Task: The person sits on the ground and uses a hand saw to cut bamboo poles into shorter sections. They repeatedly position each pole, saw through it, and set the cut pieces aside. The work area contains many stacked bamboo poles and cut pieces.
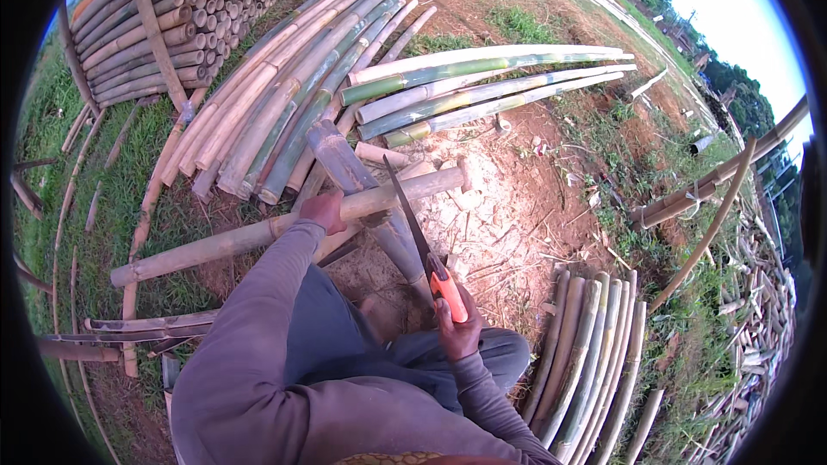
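Observation:
A thick pale bamboo pole [215, 244] lies across a bamboo support [392, 232] in front of me. My left hand [325, 210] is closed on the pole, just left of where it crosses the support. In my right hand [458, 325] is a handsaw [448, 293] with an orange handle, its fingers wrapped round the grip. The saw's long dark blade [408, 207] slants up and away, crossing the pole near its right end. Whether the teeth touch the bamboo, I cannot tell.
Long bamboo poles [284, 103] lie side by side beyond the support, with several more [491, 90] to their right. Cut lengths [590, 353] are lined up at my right. A tall bamboo stack [198, 17] stands far left. Pale sawdust [491, 198] covers the ground beside the support.

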